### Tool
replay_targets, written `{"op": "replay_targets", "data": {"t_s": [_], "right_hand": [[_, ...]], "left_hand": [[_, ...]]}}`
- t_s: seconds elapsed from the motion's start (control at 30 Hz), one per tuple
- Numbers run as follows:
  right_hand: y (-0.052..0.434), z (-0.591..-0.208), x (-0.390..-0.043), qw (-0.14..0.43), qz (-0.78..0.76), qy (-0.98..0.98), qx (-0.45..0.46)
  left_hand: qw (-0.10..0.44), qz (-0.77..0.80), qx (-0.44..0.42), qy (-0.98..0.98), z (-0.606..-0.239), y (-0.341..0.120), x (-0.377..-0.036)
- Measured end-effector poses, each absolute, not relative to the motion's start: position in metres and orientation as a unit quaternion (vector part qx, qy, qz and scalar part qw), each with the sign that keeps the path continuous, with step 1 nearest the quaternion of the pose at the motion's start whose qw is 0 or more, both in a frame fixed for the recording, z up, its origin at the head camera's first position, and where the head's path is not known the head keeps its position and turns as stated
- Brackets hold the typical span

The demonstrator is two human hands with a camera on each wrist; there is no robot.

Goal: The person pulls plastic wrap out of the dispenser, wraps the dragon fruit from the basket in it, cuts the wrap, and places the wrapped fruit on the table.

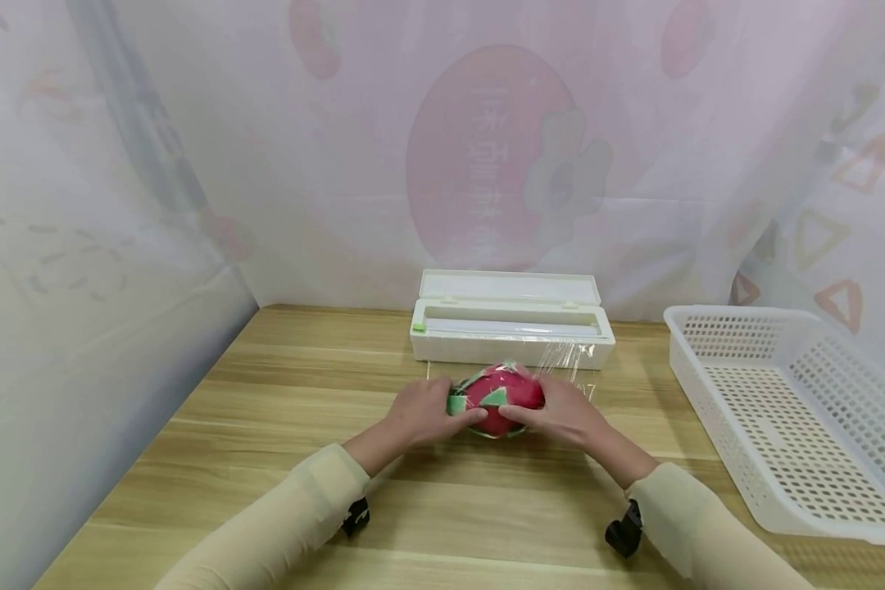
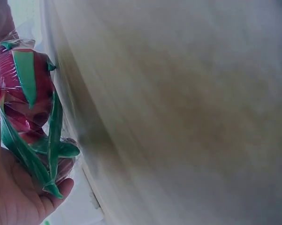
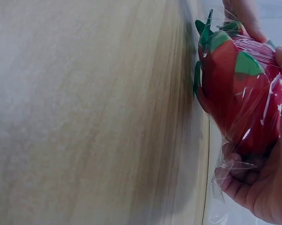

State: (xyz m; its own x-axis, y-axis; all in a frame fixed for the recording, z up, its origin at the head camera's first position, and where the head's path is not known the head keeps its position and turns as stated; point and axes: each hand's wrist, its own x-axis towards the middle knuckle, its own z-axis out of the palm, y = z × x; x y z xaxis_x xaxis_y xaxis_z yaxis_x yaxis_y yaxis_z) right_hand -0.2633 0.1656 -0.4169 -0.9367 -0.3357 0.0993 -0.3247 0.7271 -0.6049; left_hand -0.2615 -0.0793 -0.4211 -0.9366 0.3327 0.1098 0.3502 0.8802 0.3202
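A red dragon fruit with green scales [image 1: 487, 383] is wrapped in clear cling film, which shines in both wrist views. My left hand [image 1: 424, 411] grips its left end, where green leaf tips [image 2: 54, 140] lie over the fingers. At the opposite end my right hand [image 1: 571, 416] holds the fruit, fingers curled under it and pinching loose film [image 3: 237, 165]. Both thumbs rest on the near side. Just behind stands a white cling film dispenser [image 1: 442, 348], its lid [image 1: 509, 287] raised and a film roll [image 1: 512, 328] inside. Wrinkled film [image 1: 564, 356] hangs at its front right.
On the right of the wooden table [image 1: 280, 393] sits a white perforated plastic basket [image 1: 715, 426]. A green piece [image 1: 419, 328] is at the dispenser's left end. Printed white curtains [image 1: 324, 180] close off the back and sides.
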Motion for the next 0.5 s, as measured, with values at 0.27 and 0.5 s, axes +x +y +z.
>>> {"op": "replay_targets", "data": {"t_s": [0.27,0.5], "right_hand": [[0.1646,-0.4126,-0.2666,0.025,-0.306,0.936,-0.171],[0.1654,-0.411,-0.2675,0.044,-0.304,0.937,-0.163]], "left_hand": [[0.028,-0.136,-0.187,-0.973,-0.4228,-0.0831,-0.2639],[0.083,-0.123,-0.212,-0.966,-0.4161,-0.0838,-0.2662]]}}
